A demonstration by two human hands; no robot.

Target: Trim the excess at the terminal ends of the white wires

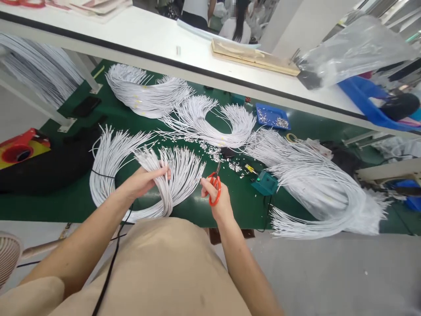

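My left hand (143, 181) is closed round part of a bundle of white wires (186, 173), near their cut ends. The same bundle curves round in a loop on the green table, its other ends fanning out to the left. My right hand (221, 204) grips red-handled scissors (214, 188), their tips pointing away from me. Fingers of that hand wrap the handles, just right of the fanned wire ends. Small white and metallic bits (213, 152) lie scattered on the green table (197, 210) beyond the scissors.
More white wire bundles (151, 98) lie behind and to the right (345, 197). A blue tray (272, 116) of small parts stands at the back, a teal box (265, 183) nearer. A white shelf (158, 44) crosses above. At left is a red tape dispenser (21, 151). People are beyond.
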